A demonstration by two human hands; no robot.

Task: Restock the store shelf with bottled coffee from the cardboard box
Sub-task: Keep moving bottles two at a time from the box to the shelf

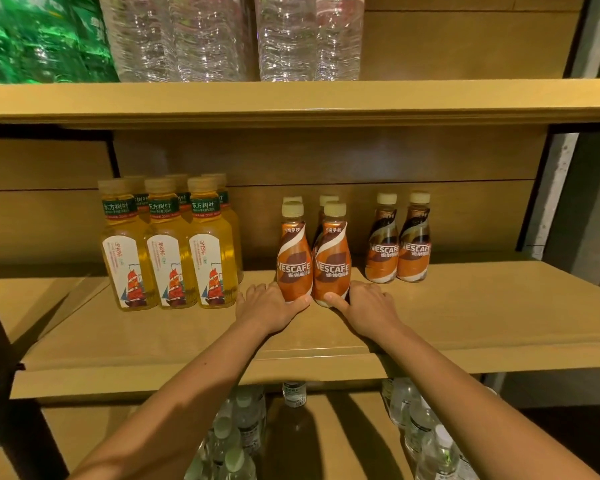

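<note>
Two orange Nescafe coffee bottles stand side by side on the middle wooden shelf (465, 323). My left hand (269, 306) grips the base of the left coffee bottle (293, 258). My right hand (364, 306) grips the base of the right coffee bottle (333, 261). Both bottles are upright, their bottoms on the shelf. Behind them the caps of two more coffee bottles (328, 199) show. A pair of darker-labelled Nescafe bottles (397, 244) stands further right. The cardboard box is out of view.
Several yellow tea bottles (168, 247) stand left of my hands. Large clear water bottles (222, 36) and a green pack (39, 36) fill the top shelf. Small water bottles (426, 431) sit on the shelf below. A grey wall (582, 188) bounds the right side.
</note>
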